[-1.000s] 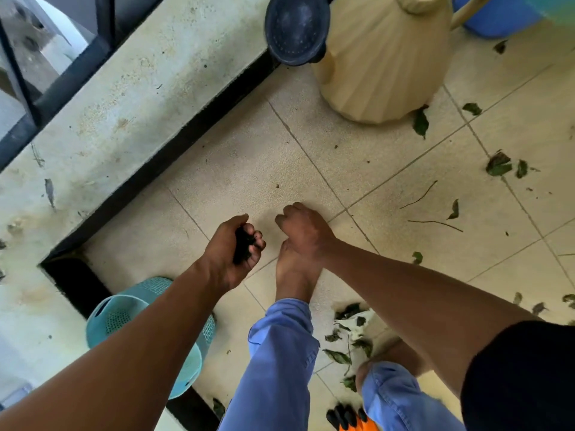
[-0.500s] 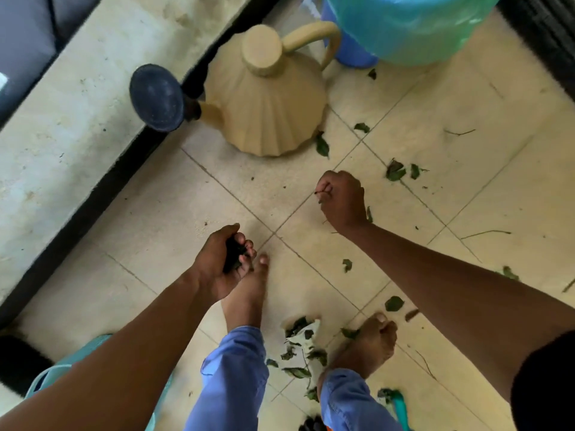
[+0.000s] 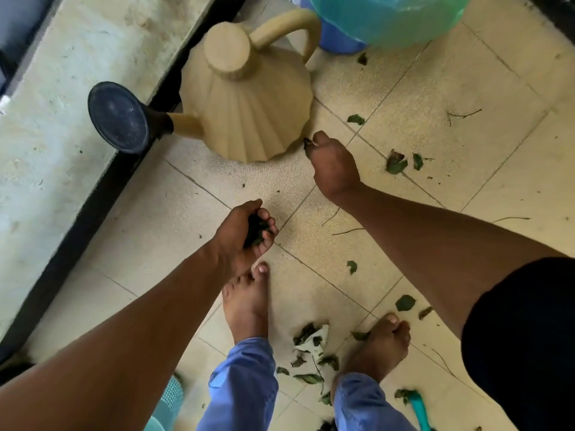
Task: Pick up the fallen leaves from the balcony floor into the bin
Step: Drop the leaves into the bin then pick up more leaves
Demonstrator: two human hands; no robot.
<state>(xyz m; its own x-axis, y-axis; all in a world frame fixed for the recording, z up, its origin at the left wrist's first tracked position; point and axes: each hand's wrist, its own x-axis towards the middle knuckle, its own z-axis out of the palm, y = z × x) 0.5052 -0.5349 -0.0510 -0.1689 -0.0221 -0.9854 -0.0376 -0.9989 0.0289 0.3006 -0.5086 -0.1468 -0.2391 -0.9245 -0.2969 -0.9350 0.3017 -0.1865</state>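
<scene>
A person bends over a tiled balcony floor (image 3: 420, 98), bare feet planted in the lower half of the frame. The left hand (image 3: 241, 236), at centre, is cupped with its fingers curled around a dark wad of gathered leaves (image 3: 256, 228). The right hand (image 3: 331, 168), just above and to the right of it, reaches down beside the base of a beige watering can (image 3: 249, 113), fingertips pinching a small dark leaf (image 3: 308, 143) at the can's lower right edge.

More fallen leaves lie scattered on the tiles: a curled pair (image 3: 396, 161) right of the right hand, one (image 3: 355, 119) above it, one (image 3: 351, 266) at centre right, and a loose pile (image 3: 314, 356) between the two feet (some of it lying on a pale scrap). Thin twigs (image 3: 462, 115) lie toward the upper right.

A teal basket (image 3: 169, 402), only partly visible, sits at the bottom edge, left of the blue trouser leg (image 3: 242, 390). The watering can's dark rose (image 3: 119, 118) points to the left over a pale concrete ledge (image 3: 62, 113). A green plastic bag (image 3: 389, 17) and a blue container (image 3: 337, 40) fill the top edge.
</scene>
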